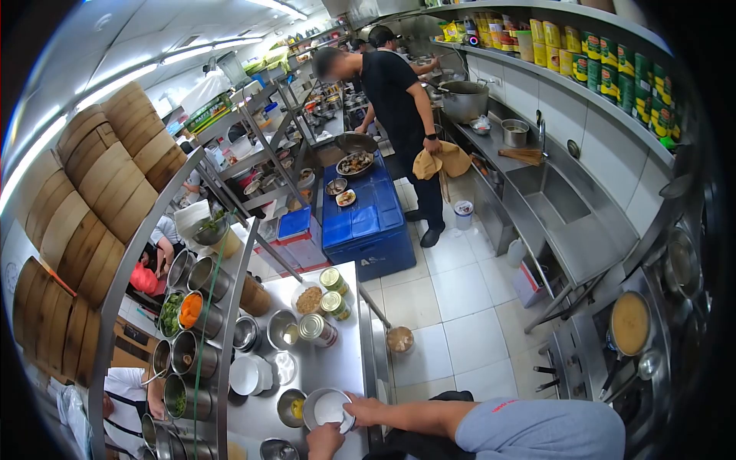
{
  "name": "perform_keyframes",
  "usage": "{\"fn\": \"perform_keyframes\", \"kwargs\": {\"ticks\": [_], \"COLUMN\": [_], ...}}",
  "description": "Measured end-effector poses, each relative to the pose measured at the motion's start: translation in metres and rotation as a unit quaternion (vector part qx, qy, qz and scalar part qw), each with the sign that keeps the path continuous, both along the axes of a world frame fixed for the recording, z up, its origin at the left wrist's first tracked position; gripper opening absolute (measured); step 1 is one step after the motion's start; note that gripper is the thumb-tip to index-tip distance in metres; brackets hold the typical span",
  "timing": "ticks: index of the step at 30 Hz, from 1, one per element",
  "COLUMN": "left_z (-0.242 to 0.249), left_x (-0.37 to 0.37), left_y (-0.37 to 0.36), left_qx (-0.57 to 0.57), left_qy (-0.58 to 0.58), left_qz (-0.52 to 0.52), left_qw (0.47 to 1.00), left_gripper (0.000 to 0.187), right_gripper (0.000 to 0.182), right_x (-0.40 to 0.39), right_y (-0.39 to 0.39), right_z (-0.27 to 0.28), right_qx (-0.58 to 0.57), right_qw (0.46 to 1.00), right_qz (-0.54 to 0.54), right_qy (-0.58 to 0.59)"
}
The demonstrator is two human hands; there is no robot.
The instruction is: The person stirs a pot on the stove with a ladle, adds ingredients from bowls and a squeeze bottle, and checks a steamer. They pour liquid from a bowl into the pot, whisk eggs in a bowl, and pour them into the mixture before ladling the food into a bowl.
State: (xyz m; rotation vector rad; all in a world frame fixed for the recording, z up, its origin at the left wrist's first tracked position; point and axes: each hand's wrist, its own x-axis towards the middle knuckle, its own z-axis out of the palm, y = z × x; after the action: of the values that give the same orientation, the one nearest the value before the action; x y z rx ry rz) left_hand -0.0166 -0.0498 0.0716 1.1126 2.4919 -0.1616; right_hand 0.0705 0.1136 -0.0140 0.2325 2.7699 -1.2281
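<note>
At the front edge of the steel counter is a round metal bowl (313, 415) with something white inside. My right hand (366, 410) reaches in from the right and grips the bowl's right rim. Closed at the bowl's near side, my left hand (326, 439) overlaps the rim; what its fingers hold is hidden. Just left of the bowl stands a smaller metal bowl (291, 408) with yellow food. White stacked bowls (250, 375) and another metal bowl (278, 451) are close by.
Open cans (317, 330) stand further along the counter (337, 368). Metal pots (184, 353) of vegetables line the shelf at left, below bamboo steamers (46, 222). A person in black (395, 100) stands by a blue chest (368, 238). A pan (630, 323) sits at right.
</note>
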Motion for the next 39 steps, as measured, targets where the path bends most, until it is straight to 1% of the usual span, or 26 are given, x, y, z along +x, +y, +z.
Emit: {"fn": "perform_keyframes", "kwargs": {"ticks": [2,4,5,6,7,8,9,11,12,14,15,17,21,22,24,25,27,28,30,35,37,39], "left_z": [-0.004,0.002,0.004,-0.007,-0.024,-0.028,-0.031,-0.024,-0.019,-0.002,0.003,0.012,0.016,0.012,0.008,0.010,0.015,0.005,-0.030,-0.031,-0.030,-0.024], "left_x": [0.012,0.013,0.013,0.006,-0.008,-0.017,-0.026,-0.037,-0.042,-0.050,-0.057,-0.063,-0.082,-0.090,-0.108,-0.113,-0.120,-0.132,-0.160,-0.163,-0.161,-0.157], "left_y": [0.014,0.029,0.034,0.032,0.028,0.025,0.019,0.013,0.011,0.008,0.004,0.001,-0.001,-0.005,-0.011,-0.010,-0.009,-0.013,-0.028,-0.034,-0.035,-0.034], "left_qx": [0.029,0.025,0.020,0.023,0.012,-0.001,0.001,-0.041,-0.040,-0.136,-0.138,-0.185,-0.225,-0.225,-0.180,-0.178,-0.172,-0.171,-0.153,-0.135,-0.110,-0.117], "left_qy": [0.043,0.060,0.077,0.077,0.108,0.139,0.139,0.172,0.169,0.105,0.106,0.063,0.042,0.042,-0.020,-0.018,-0.060,-0.057,-0.112,-0.142,-0.155,-0.162], "left_qz": [-0.013,-0.003,0.008,0.011,0.020,0.028,0.028,0.016,0.012,0.018,0.016,-0.007,0.011,0.012,-0.006,-0.004,0.003,0.003,-0.015,-0.017,-0.017,-0.012], "left_qw": [0.999,0.998,0.997,0.997,0.994,0.990,0.990,0.984,0.985,0.985,0.985,0.981,0.973,0.973,0.983,0.984,0.983,0.984,0.982,0.980,0.982,0.980], "left_gripper": [0.027,0.027,0.027,0.027,0.026,0.026,0.026,0.028,0.028,0.031,0.031,0.034,0.037,0.037,0.039,0.039,0.035,0.035,0.032,0.034,0.033,0.031], "right_gripper": [0.064,0.064,0.057,0.051,0.051,0.053,0.054,0.056,0.057,0.055,0.053,0.052,0.050,0.050,0.051,0.051,0.052,0.052,0.061,0.062,0.062,0.056], "right_x": [0.001,0.002,0.002,0.002,0.001,0.001,0.001,-0.002,-0.002,0.003,0.001,0.002,-0.001,0.000,0.001,-0.001,0.000,-0.001,-0.004,-0.002,-0.002,-0.001], "right_y": [0.002,0.001,0.000,0.000,0.000,-0.002,-0.004,-0.005,-0.005,-0.006,-0.007,-0.007,-0.010,-0.010,-0.008,-0.007,-0.010,-0.010,-0.010,-0.011,-0.009,-0.006], "right_z": [0.001,0.002,0.002,0.003,0.004,0.002,0.001,-0.005,-0.009,-0.005,-0.002,-0.001,-0.009,-0.008,-0.006,-0.009,-0.016,-0.016,-0.014,-0.012,-0.013,-0.015], "right_qx": [-0.006,-0.012,-0.007,-0.001,0.001,0.008,0.014,0.011,0.007,0.009,0.013,0.018,0.011,0.011,0.024,0.026,0.041,0.043,0.004,0.015,0.016,0.028], "right_qw": [1.000,1.000,1.000,1.000,1.000,1.000,1.000,1.000,1.000,1.000,0.999,0.999,0.999,0.999,0.999,0.999,0.998,0.998,1.000,0.999,0.999,0.999], "right_qz": [0.002,0.008,0.006,0.004,0.005,-0.001,-0.009,-0.009,-0.010,-0.022,-0.027,-0.028,-0.034,-0.033,-0.023,-0.021,-0.026,-0.026,-0.028,-0.027,-0.032,0.000], "right_qy": [0.000,-0.001,-0.004,-0.007,-0.007,-0.002,0.001,0.005,0.009,0.006,0.011,0.010,0.016,0.016,0.020,0.023,0.042,0.045,0.011,0.018,0.024,0.043]}}
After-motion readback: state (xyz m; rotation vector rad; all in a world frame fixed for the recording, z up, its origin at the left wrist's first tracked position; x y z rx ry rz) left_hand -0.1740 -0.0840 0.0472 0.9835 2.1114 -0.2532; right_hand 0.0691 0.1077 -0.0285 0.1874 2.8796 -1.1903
